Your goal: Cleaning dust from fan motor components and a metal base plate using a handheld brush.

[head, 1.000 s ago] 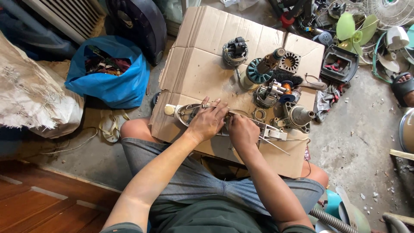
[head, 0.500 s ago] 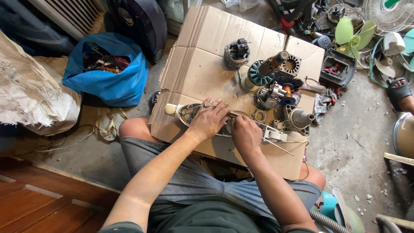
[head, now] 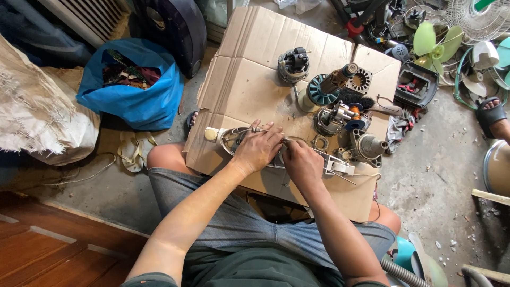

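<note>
At the centre of the frame the left hand [head: 257, 150] is laid palm-down over a pale oval appliance housing [head: 234, 139], its fingers curled closed on the rim; just to its right the right hand [head: 302, 163] is closed over the same housing's narrower end, though what is pinched under its fingertips cannot be told. The housing is rested on the lower edge of a flattened cardboard sheet [head: 249, 74], which is propped across the knees.

A slip is judged possible, since the sheet is only supported by the legs and is tilted toward the body; a hard press could rock it and the loose motor parts [head: 340, 114] right of centre could be rolled off onto the concrete; thin wires [head: 345, 178] trailing from the housing could be snagged or torn by the right hand.

At the upper left a blue plastic bag [head: 133, 101] is stood open, filled with dark mixed scrap; at the upper right a black tray [head: 419, 85] is seen, with small red pieces inside; its other contents are too small to tell.
</note>
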